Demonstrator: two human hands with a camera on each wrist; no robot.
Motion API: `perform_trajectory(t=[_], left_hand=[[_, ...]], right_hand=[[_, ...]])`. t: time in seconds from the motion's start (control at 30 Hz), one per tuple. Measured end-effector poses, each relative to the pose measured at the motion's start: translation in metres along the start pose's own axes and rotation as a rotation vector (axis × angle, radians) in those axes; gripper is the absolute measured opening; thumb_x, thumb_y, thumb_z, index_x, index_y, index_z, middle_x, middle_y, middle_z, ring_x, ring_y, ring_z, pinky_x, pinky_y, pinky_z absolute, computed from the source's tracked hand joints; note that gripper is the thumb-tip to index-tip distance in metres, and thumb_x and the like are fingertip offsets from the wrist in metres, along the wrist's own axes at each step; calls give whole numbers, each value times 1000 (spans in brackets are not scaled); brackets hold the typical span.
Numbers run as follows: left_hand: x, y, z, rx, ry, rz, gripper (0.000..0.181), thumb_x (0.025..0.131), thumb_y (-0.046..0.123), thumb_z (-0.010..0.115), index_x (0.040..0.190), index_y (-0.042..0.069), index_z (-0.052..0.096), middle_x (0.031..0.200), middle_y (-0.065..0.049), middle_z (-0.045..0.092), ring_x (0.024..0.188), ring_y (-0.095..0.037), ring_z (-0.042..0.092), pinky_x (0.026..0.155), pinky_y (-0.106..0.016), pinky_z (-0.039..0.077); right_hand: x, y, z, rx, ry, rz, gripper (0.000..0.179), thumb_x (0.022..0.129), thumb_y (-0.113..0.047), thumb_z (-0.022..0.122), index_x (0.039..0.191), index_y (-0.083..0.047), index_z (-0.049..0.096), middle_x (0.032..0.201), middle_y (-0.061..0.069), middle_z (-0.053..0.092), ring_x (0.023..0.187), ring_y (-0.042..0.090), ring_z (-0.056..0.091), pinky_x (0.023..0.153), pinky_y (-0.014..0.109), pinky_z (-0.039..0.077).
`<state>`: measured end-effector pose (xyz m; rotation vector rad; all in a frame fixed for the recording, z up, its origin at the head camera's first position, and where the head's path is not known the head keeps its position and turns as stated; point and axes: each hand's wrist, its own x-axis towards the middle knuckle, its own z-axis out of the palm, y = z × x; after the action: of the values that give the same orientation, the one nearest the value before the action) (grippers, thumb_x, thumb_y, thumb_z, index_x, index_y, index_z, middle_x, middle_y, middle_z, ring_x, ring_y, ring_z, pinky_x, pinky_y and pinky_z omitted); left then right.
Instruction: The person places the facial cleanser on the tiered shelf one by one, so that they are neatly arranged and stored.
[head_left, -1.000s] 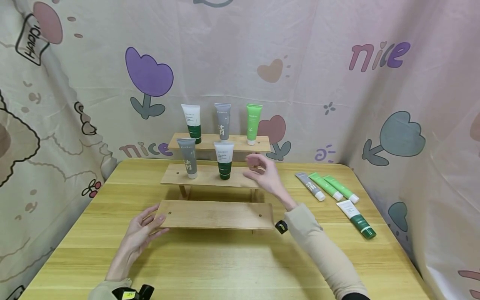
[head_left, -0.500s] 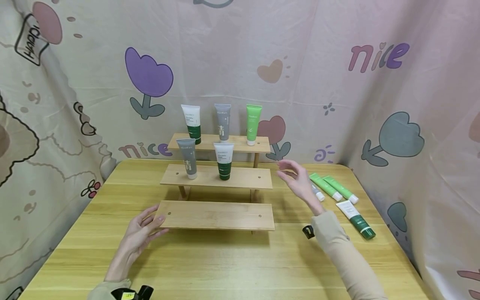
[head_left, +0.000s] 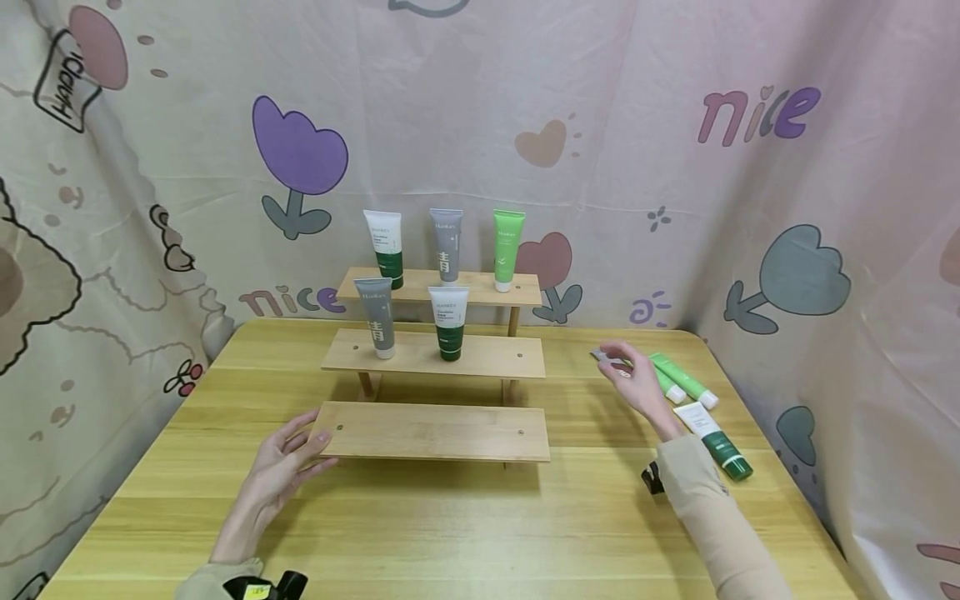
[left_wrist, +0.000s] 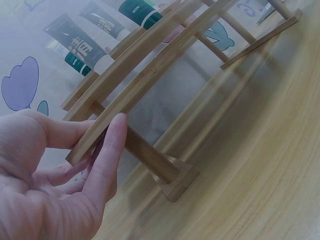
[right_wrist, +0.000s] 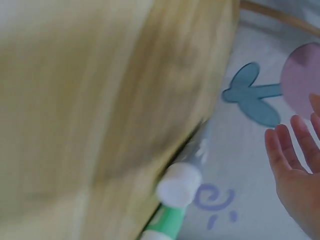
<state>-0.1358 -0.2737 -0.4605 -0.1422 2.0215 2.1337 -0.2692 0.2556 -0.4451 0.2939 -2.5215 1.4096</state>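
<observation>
My left hand (head_left: 279, 471) grips the left end of the lowest board of a three-tier wooden display rack (head_left: 438, 431); the left wrist view shows thumb and fingers on either side of the board (left_wrist: 112, 111). My right hand (head_left: 637, 385) hovers over a grey tube (right_wrist: 192, 152) on the table, its fingers relaxed and apart from the tube. In the head view the hand hides most of that tube. Beside it lie two green tubes (head_left: 684, 380) and a white-and-dark-green tube (head_left: 714, 440).
Upright on the top tier are a white-and-green tube (head_left: 386, 248), a grey tube (head_left: 447, 243) and a green tube (head_left: 507, 248). The middle tier bears a grey tube (head_left: 377, 317) and a white-and-green tube (head_left: 449, 322). Printed curtain (head_left: 615, 208) surrounds the wooden table (head_left: 435, 533).
My right hand has moved from the middle tier's right end out to the tubes lying on the right. The left hand keeps its grip on the lowest board.
</observation>
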Motion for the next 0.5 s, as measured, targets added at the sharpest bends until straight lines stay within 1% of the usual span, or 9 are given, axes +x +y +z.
perform_trajectory(t=[0.07,0.17,0.37,0.43,0.5], left_hand=[[0,0,0,-5,-4,0,77,105,13,55,161,2,4,163,-32,0,102,4,60,96,-24,62],[0,0,-1,-9,-8,3,78,105,13,55,161,2,3,163,-32,-1,102,5,60,95,-24,62],[0,0,0,2,2,10,76,105,14,55,161,1,5,160,-30,8,102,2,61,95,-24,62],[0,0,1,-1,3,9,76,105,14,55,161,1,5,160,-29,8,102,1,61,94,-23,62],[0,1,1,-3,5,6,76,105,14,55,161,2,5,159,-29,11,101,1,62,94,-23,62]], right_hand=[[-2,8,-4,-18,-15,17,38,95,2,63,131,13,55,132,35,57,126,49,53,111,56,49],[-5,17,-8,-65,-27,21,40,95,1,64,132,13,54,134,36,55,128,50,51,113,60,46],[-9,32,-13,-176,-38,14,44,95,-3,65,135,10,54,137,35,54,128,51,51,114,64,42],[-10,36,-15,-201,-50,9,44,95,-5,64,136,9,53,138,35,53,129,51,50,115,64,40],[-10,40,-16,-218,-65,9,45,95,-5,64,136,10,53,140,34,53,131,51,48,117,65,38]])
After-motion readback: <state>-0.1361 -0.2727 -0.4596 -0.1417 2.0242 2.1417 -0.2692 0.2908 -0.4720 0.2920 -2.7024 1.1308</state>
